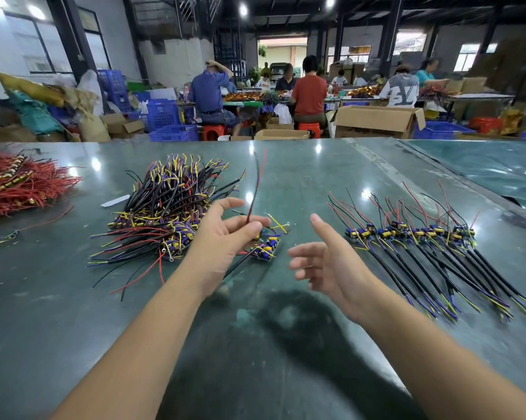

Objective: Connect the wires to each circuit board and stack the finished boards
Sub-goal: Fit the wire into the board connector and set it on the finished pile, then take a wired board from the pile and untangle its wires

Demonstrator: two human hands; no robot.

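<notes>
My left hand (225, 231) pinches a thin red and black wire pair (257, 183) that stands up from its fingers over the green table (255, 328). Just beyond that hand a small circuit board (266, 248) with blue and yellow parts lies on the table, a black cable trailing from it. My right hand (325, 262) hovers to the right of the board, fingers relaxed and spread, holding nothing. A heap of boards with black, yellow and purple wires (167, 204) lies to the left. A row of wired boards (413, 233) lies fanned out at the right.
A pile of red wires (19, 183) lies at the table's far left. A loose yellow wire (1, 239) lies near the left edge. Beyond the table are cardboard boxes (376, 121), blue crates (173, 133) and people seated at other benches.
</notes>
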